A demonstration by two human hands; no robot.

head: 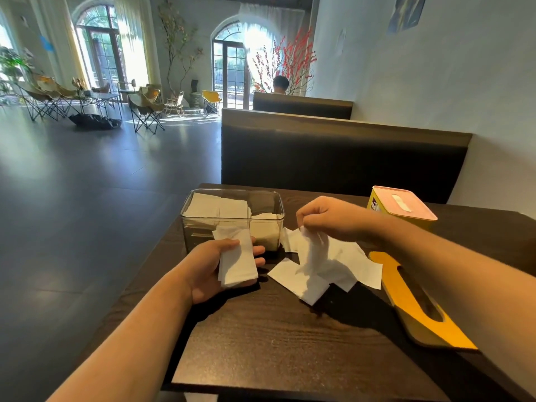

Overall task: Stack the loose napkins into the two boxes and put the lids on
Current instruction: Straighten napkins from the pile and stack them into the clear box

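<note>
Tabletop [290, 343] of dark wood carries everything. At its far left stands the clear box [200, 236], open on top, its long axis running left to right, with napkins already lying inside. Near right lies a yellow lid [412, 311] with a slot, flat on the wood. Far right is the yellow box [377, 204], which appears to have a pink top on it.

Loose napkins [348, 265] lie scattered between the clear box and the yellow lid. The left hand [208, 268], palm up, grips a small stack of napkins [236, 256], thumb on top and fingers curled beneath. The stack's long axis runs near to far, pointing at the clear box just beyond it. The right hand [333, 216] hovers over the loose pile and pinches one napkin [314, 250] by its top edge, so it hangs down.

That napkin hangs to the right of the stack, so it would likely travel left to join it. The left hand is nearer the clear box.

The hanging napkin is blurred. The yellow box's contents are hidden, and the clear box's fill level is hard to judge.
</note>
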